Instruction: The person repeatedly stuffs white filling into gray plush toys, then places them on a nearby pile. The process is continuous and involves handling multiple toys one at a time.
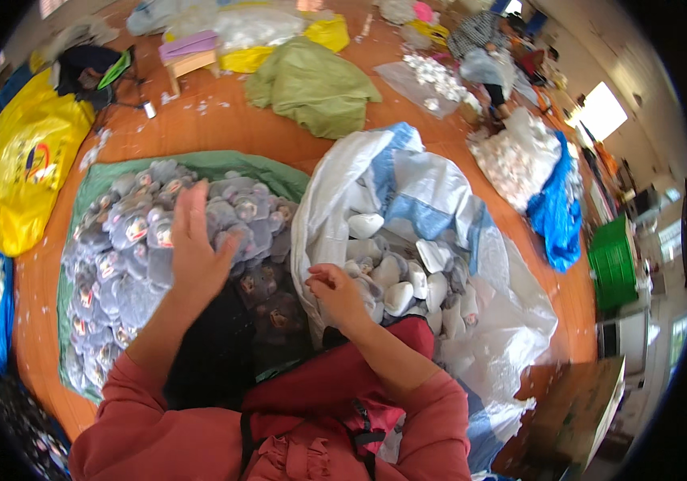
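Note:
My left hand [202, 244] is raised over a big heap of grey plush heads with small faces [131, 232], its fingers stretched out and nothing in it. The heap lies on a green sheet [235, 160]. My right hand [337, 295] is at the near left rim of a white and blue woven sack [432, 200], fingers curled together; whatever they may hold is too small or hidden to make out. Inside the sack are several grey and white plush pieces [398, 297], some showing white undersides. Dark cloth partly shades the plush heads nearest my lap.
A red bag [343, 361] lies across my lap. Beyond the heap are an olive cloth bundle [311, 84] and a small wooden stool [187, 60]. A yellow bag [31, 160] stands left. At right are a blue bag [556, 212], a green crate [612, 260] and a cardboard box [576, 409]. A person sits far right.

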### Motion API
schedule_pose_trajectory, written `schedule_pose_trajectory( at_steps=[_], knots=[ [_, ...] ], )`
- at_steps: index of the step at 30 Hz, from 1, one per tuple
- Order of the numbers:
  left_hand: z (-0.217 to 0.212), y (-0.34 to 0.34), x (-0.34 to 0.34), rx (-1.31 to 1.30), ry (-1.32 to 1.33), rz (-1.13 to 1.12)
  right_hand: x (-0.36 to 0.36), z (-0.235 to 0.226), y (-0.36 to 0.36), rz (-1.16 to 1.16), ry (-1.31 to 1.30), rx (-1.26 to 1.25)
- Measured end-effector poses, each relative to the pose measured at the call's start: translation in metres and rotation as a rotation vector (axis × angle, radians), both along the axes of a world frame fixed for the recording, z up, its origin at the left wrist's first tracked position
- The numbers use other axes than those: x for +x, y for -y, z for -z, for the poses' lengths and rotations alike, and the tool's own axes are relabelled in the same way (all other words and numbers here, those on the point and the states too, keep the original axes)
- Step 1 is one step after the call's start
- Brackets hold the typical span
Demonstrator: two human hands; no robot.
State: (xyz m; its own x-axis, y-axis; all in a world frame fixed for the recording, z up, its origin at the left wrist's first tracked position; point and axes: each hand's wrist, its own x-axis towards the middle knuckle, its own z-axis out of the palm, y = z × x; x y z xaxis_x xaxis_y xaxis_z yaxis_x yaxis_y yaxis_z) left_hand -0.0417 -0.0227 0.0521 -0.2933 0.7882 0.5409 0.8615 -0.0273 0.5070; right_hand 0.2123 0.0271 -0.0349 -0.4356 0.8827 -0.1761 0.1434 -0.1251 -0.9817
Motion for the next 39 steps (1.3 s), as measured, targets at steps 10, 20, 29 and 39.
schedule_pose_trajectory(
  at_steps=[10, 20, 29, 39],
  knots=[
    [0.032, -0.019, 0.038, -0.189, 0.123, 0.293, 0.029, 0.075, -0.07, -0.108, 0.691, 0.4],
    [0.007, -0.018, 0.017, -0.529, 0.164, 0.405, 0.061, 0.124, -0.224, -0.115, 1.191, 0.492],
    [0.009, -0.035, 0.003, -0.731, 0.129, 0.508, 0.089, 0.154, -0.228, -0.12, 1.019, 0.532],
    [0.009, -0.037, 0.0, -0.641, 0.195, 0.672, 0.212, 0.059, -0.043, -0.124, 0.864, 0.765]
  ],
)
